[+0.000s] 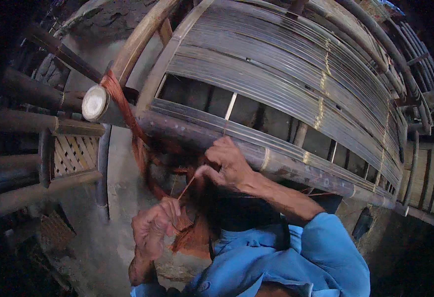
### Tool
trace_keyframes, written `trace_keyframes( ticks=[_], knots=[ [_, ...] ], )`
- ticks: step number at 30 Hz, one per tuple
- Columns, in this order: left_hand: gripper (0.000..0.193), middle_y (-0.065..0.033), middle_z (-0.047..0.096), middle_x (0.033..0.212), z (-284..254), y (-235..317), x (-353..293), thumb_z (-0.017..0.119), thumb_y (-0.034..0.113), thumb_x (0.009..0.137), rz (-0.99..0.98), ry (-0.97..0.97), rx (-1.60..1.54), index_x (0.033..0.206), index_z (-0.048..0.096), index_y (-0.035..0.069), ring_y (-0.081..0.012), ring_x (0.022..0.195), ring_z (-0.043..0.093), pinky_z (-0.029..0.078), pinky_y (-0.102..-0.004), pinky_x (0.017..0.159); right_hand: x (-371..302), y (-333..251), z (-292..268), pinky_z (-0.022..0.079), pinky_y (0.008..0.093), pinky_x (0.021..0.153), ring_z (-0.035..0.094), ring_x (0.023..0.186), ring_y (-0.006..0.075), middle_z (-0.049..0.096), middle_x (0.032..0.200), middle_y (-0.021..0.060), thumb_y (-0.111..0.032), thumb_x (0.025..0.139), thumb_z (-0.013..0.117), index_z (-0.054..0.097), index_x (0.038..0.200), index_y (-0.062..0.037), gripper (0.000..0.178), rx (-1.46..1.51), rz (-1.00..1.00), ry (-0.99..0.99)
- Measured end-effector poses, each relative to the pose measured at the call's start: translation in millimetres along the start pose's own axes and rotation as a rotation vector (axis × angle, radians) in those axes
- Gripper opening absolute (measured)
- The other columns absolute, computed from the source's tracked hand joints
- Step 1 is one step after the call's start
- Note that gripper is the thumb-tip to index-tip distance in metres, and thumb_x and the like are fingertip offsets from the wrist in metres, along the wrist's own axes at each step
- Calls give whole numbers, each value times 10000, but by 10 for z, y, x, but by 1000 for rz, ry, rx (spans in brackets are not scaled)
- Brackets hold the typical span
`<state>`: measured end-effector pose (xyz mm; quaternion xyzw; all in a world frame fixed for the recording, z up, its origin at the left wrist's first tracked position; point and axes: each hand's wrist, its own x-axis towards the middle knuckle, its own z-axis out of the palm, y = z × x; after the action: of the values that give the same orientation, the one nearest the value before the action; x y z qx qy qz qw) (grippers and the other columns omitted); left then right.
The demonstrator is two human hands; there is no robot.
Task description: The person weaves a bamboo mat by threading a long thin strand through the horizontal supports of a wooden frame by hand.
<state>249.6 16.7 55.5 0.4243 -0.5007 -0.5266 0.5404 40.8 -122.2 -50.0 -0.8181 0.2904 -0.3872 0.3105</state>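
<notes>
A thin reddish-brown cord (189, 187) runs taut between my two hands. Its lower end goes into my left hand (150, 230), whose fingers are pinched together at the lower left. My right hand (227, 163) is closed on the cord higher up, right by the thick front bamboo pole (187, 129) of a slatted bamboo frame. A short thread of the same colour rises above my right hand against the slats. Over the pole's left end hangs a bundle of reddish-brown strands (120, 96), looping down behind my hands. Parts of the cord are hidden by my fingers.
Long split-bamboo slats (276, 64) cover the frame, with an open gap near its front. Yellowish lashings (321, 99) cross them. More bamboo furniture with a lattice panel (76, 153) stands at left. A dark object (363, 222) lies at lower right.
</notes>
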Motion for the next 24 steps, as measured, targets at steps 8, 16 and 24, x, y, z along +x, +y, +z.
trace_keyframes(
  ticks=[8,16,24],
  knots=[
    [342,-127,682,870,-353,209,94,546,243,1035,30,233,376,765,551,31,-282,1018,649,450,-451,1006,-22,770,-1209,510,475,810,583,967,376,598,1006,135,-90,741,766,634,1102,-100,384,-614,114,47],
    [215,-90,715,913,-404,-462,1082,759,289,863,61,533,1420,905,748,78,-302,881,636,477,-432,799,-329,1221,-1574,481,468,780,554,992,340,569,1005,115,-64,707,733,599,1132,-111,448,-761,71,-33],
    [405,-248,721,973,-271,-1307,2472,771,428,791,-236,325,1560,977,772,69,-428,952,684,516,-535,818,-425,1228,-1479,492,439,812,570,936,336,592,1011,102,-44,661,776,647,1092,-122,456,-713,105,118]
  ],
)
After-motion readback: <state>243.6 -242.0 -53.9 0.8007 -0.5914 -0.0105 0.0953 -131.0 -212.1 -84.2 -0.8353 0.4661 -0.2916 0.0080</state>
